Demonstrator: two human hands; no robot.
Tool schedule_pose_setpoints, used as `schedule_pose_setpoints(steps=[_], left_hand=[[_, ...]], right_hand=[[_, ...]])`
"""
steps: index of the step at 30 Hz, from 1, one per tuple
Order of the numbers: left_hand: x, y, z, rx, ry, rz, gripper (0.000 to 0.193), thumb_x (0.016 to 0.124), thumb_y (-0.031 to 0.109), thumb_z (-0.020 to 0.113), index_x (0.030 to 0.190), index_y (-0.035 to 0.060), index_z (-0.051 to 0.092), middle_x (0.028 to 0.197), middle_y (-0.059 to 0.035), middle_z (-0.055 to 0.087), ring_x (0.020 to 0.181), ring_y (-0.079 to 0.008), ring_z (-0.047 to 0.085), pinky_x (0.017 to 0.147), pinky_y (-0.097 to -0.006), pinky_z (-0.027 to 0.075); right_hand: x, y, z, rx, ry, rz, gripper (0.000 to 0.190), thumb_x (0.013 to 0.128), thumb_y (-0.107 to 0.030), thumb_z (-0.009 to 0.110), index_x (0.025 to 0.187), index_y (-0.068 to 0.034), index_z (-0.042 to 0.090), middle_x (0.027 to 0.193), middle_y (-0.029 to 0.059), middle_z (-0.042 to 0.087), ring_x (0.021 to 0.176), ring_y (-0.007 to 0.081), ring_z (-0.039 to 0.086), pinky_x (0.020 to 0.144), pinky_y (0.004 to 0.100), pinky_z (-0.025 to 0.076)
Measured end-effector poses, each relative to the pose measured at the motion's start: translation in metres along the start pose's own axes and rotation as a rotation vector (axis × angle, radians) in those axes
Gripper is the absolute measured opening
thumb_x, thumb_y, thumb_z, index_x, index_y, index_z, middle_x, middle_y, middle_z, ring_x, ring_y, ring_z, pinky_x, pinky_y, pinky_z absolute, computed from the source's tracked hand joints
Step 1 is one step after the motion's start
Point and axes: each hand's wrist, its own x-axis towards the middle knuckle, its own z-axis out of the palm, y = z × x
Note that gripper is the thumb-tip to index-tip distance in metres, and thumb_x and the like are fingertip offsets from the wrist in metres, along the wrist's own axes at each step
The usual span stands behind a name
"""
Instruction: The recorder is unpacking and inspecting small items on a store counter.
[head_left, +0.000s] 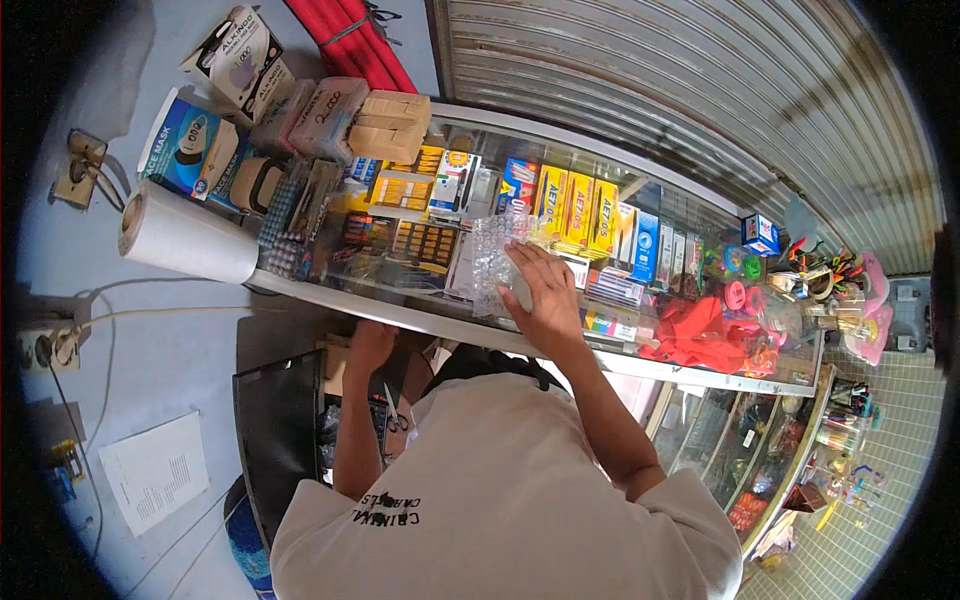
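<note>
My right hand (546, 294) lies palm down on a piece of clear bubble wrap (491, 255), with its fingers stretched out flat and the thumb apart. The wrap rests on the glass top of a display counter (352, 281). Below the counter's front edge is my left hand (373, 343), its fingers curled and partly hidden, so its grip is unclear. Near my left forearm, a pair of scissors (396, 420) sits in a low, cluttered space. Through the glass show yellow pen boxes (577, 210) and other packets.
A white roll (191, 236) lies across the counter's left end, near face mask boxes (191, 146) and plastic containers (330, 116). Red cloth (694, 334) shows at the right. Behind stands a corrugated metal shutter (675, 82); cables run from a wall socket (49, 349).
</note>
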Motion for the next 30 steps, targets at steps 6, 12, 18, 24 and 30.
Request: schedule_pose_setpoints(steps=[6, 12, 18, 24, 30], left_hand=[[0.078, -0.067, 0.014, -0.076, 0.577, 0.161, 0.021, 0.102, 0.018, 0.062, 0.116, 0.0021, 0.066, 0.107, -0.0159, 0.072, 0.094, -0.0341, 0.070, 0.079, -0.0450, 0.057], [0.186, -0.169, 0.017, 0.004, 0.451, 0.157, 0.023, 0.102, 0.019, 0.063, 0.119, 0.0029, 0.065, 0.107, -0.0149, 0.072, 0.093, -0.0322, 0.070, 0.078, -0.0446, 0.057], [0.252, -0.225, -0.009, 0.139, 0.392, 0.163, 0.026, 0.102, 0.020, 0.064, 0.122, 0.0038, 0.064, 0.106, -0.0138, 0.072, 0.092, -0.0303, 0.070, 0.077, -0.0441, 0.057], [0.207, -0.084, -0.035, 0.174, 0.358, 0.108, 0.039, 0.098, 0.034, 0.070, 0.124, 0.0055, 0.063, 0.105, -0.0167, 0.070, 0.094, -0.0346, 0.070, 0.076, -0.0471, 0.057], [0.206, -0.070, -0.040, 0.399, 0.454, 0.046, 0.077, 0.089, 0.068, 0.069, 0.131, 0.0028, 0.059, 0.126, -0.0211, 0.063, 0.105, -0.0410, 0.067, 0.081, -0.0538, 0.056]], right_hand=[[0.002, -0.006, -0.005, -0.058, 0.017, 0.034, 0.062, 0.089, -0.017, 0.080, 0.146, -0.011, 0.058, 0.150, 0.0083, 0.060, 0.140, 0.0296, 0.053, 0.115, 0.0448, 0.038], [0.007, -0.008, -0.004, -0.057, -0.023, 0.077, 0.061, 0.088, -0.019, 0.082, 0.144, -0.010, 0.060, 0.149, 0.0080, 0.061, 0.139, 0.0292, 0.053, 0.115, 0.0446, 0.037], [0.007, -0.014, -0.011, -0.013, 0.007, 0.043, 0.056, 0.089, -0.021, 0.080, 0.141, -0.009, 0.063, 0.146, 0.0079, 0.062, 0.137, 0.0292, 0.054, 0.113, 0.0439, 0.037], [0.007, -0.009, -0.006, -0.055, 0.003, 0.068, 0.052, 0.091, -0.022, 0.078, 0.139, -0.008, 0.064, 0.145, 0.0088, 0.063, 0.136, 0.0295, 0.055, 0.113, 0.0436, 0.037], [0.007, -0.011, -0.007, -0.031, 0.026, 0.061, 0.048, 0.092, -0.024, 0.077, 0.137, -0.008, 0.066, 0.145, 0.0090, 0.064, 0.136, 0.0292, 0.055, 0.113, 0.0435, 0.037]])
